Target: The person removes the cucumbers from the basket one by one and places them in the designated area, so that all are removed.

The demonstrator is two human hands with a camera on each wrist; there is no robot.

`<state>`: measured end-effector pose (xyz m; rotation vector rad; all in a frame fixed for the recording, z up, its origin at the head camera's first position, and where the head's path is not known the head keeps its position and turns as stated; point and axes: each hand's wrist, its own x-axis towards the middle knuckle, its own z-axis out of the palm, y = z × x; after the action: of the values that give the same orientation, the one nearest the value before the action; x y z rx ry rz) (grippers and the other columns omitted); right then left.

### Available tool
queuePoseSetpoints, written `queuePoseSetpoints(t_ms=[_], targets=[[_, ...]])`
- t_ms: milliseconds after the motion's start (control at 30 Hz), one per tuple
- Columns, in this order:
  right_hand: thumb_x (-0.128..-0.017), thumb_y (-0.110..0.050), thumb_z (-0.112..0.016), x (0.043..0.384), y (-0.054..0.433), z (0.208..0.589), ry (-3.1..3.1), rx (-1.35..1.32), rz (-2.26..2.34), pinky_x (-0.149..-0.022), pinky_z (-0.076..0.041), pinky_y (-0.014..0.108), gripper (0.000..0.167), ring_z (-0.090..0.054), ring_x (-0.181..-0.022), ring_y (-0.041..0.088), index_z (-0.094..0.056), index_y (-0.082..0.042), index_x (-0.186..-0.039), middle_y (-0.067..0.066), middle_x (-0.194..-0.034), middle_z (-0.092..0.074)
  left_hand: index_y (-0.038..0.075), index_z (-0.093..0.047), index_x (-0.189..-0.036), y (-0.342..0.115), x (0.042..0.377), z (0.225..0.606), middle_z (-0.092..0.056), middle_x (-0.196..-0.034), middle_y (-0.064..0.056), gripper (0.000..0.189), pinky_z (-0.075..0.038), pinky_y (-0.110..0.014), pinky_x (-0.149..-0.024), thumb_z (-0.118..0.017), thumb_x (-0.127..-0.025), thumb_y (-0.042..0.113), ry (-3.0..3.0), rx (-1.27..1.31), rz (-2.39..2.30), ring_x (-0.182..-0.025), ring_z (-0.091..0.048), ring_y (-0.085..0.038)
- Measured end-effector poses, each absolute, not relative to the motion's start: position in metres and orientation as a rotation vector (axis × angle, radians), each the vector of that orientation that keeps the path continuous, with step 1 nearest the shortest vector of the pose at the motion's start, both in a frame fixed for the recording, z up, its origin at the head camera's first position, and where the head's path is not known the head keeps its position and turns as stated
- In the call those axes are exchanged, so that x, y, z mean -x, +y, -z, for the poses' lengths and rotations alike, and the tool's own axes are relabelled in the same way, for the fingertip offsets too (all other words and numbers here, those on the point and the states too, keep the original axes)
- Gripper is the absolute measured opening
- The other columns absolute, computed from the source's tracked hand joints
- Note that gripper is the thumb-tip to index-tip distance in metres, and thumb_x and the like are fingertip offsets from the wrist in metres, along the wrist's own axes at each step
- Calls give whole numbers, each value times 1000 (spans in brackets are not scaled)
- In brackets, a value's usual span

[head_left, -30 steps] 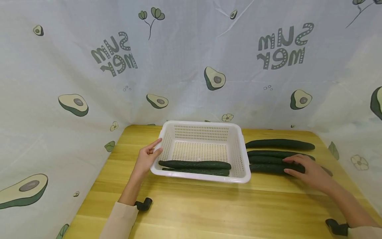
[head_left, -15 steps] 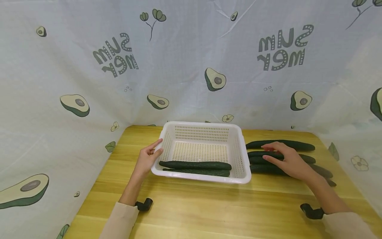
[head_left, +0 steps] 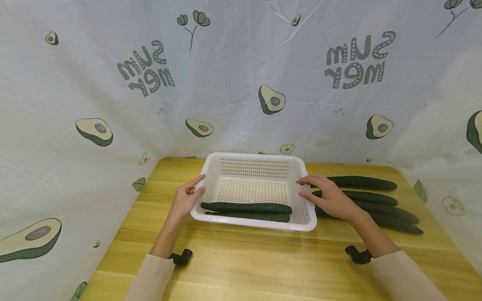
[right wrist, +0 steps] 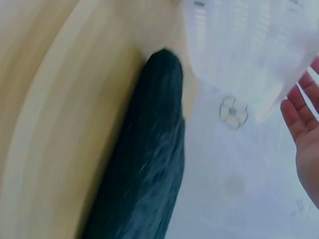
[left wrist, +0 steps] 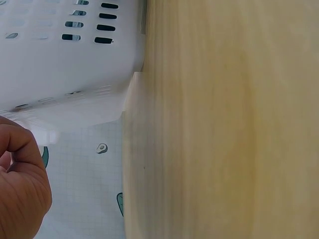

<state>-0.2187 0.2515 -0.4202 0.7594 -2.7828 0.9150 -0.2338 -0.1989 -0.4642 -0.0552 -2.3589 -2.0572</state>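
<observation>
A white plastic basket (head_left: 256, 156) with slotted walls stands mid-table, with two dark green cucumbers (head_left: 246, 208) lying side by side along its near wall. My left hand (head_left: 185, 200) grips the basket's left rim; the left wrist view shows the curled hand (left wrist: 22, 181) below the basket's slotted side (left wrist: 60, 64). At the right rim is my right hand (head_left: 331, 198), fingers and thumb reaching over the edge and holding no cucumber. In the right wrist view its fingers (right wrist: 294, 112) look loosely extended beside the basket wall; whether they touch it I cannot tell.
Several more cucumbers (head_left: 363, 182) lie roughly parallel right of the basket, partly hidden by my right hand and forearm. The wooden table (head_left: 256, 263) ends at the back against a printed cloth (head_left: 233, 75) with avocados. Each wrist carries a black camera mount (head_left: 181, 257).
My right hand has moved left from the loose cucumbers to the basket's right rim, uncovering their right ends. The left hand, the basket and the two cucumbers in it have stayed put.
</observation>
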Motion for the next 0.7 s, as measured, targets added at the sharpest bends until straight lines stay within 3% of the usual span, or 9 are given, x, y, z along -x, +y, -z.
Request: queuePoseSetpoints(t_ms=[167, 400, 700], targets=[[-99, -34, -69, 225, 229, 417, -2828, -798, -902, -101, -50, 62, 43, -56, -126, 33, -64, -12, -136, 8, -135, -63, 20, -59, -148, -198, 234, 463, -48, -64, 4, 48, -43, -21, -52, -68, -101, 18, -2365, 67, 2058, -53, -40, -6], [-101, -34, -67, 233, 198, 413, -2843, -993, -943, -100, -51, 58, 47, -59, -118, 30, -61, -7, -138, 11, -132, -64, 21, -59, -148, -201, 235, 464, -56, -67, 2, 48, -51, -21, -58, -68, -101, 18, -2378, 40, 2051, -59, -52, -7], [-101, -32, -67, 239, 167, 415, -2885, -1065, -935, -101, -51, 52, 49, -60, -117, 29, -60, -3, -139, 13, -134, -65, 22, -60, -147, -200, 234, 464, -47, -62, 4, 47, -43, -21, -53, -68, -101, 18, -2364, 66, 2060, -53, -39, -7]])
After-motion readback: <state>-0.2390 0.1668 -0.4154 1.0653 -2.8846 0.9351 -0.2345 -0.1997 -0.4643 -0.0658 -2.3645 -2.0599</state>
